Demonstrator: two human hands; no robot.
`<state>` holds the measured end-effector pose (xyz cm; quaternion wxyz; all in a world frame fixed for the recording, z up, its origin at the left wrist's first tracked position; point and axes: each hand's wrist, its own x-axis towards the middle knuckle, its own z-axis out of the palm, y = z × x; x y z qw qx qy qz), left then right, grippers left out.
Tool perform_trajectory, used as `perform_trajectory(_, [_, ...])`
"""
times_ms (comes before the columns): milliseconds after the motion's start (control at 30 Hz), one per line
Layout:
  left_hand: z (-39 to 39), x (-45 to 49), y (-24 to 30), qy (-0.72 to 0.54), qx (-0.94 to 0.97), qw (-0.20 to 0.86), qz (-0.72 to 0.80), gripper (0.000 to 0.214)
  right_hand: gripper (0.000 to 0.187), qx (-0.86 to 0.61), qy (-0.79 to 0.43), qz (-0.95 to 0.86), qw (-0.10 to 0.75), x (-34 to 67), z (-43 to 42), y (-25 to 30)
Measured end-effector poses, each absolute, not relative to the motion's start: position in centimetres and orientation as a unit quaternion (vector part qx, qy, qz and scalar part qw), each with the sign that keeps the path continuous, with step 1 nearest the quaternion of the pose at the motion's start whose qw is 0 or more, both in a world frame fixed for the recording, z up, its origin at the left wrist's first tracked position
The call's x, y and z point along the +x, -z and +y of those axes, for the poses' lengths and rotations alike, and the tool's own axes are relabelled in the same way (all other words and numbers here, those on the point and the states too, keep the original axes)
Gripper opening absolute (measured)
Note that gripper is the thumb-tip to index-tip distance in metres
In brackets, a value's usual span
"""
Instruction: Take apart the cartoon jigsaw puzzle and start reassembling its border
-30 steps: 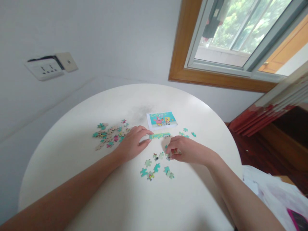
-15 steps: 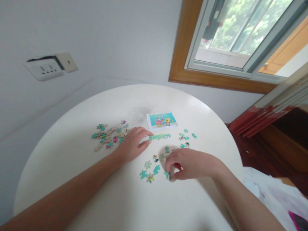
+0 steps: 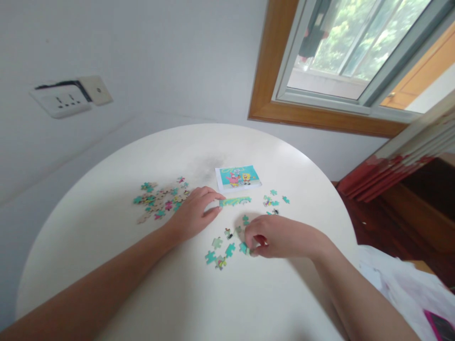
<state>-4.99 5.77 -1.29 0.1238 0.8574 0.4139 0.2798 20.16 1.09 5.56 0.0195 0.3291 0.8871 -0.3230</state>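
My left hand (image 3: 196, 211) rests on the white table with its fingers stretched out and thumb apart. Its index fingertip is at the left end of a narrow joined strip of jigsaw pieces (image 3: 235, 201). My right hand (image 3: 273, 236) is bent down over the table, thumb and index finger pinched on a jigsaw piece (image 3: 244, 248) that shows partly at the fingertips. To its left lie several loose teal and pale green pieces (image 3: 230, 249). A picture card (image 3: 238, 178) with cartoon figures lies just beyond the strip.
A pile of mixed jigsaw pieces (image 3: 159, 201) spreads left of my left hand. A few more pieces (image 3: 272, 201) lie beyond my right hand. The round table (image 3: 170, 303) stands by a wall with a socket (image 3: 64, 100) and a window. White plastic bags (image 3: 394, 284) are at the right.
My right hand has shifted slightly up the table and its thumb and index finger have come closer together. My left hand stays at the strip's end.
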Motion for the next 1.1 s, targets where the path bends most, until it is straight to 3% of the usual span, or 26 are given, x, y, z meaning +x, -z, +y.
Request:
perform_trajectory(133, [5.9, -5.0, 1.3, -0.278, 0.859, 0.123, 0.413, 0.022, 0.015, 0.38, 0.307, 0.872, 0.018, 20.8, 1.5, -5.7])
perform_trajectory(600, [5.9, -5.0, 1.3, -0.27, 0.858, 0.128, 0.418, 0.022, 0.01, 0.387, 0.308, 0.868, 0.054, 20.7, 1.4, -5.5])
perform_trajectory(833, [5.9, -5.1, 1.4, -0.273, 0.863, 0.12, 0.408, 0.023, 0.014, 0.404, 0.345, 0.847, 0.009, 22.6, 2.5, -6.1])
perform_trajectory(1100, [5.9, -5.2, 1.4, -0.27, 0.858, 0.131, 0.417, 0.024, 0.016, 0.544, 0.274, 0.792, -0.05, 24.8, 4.9, -4.9])
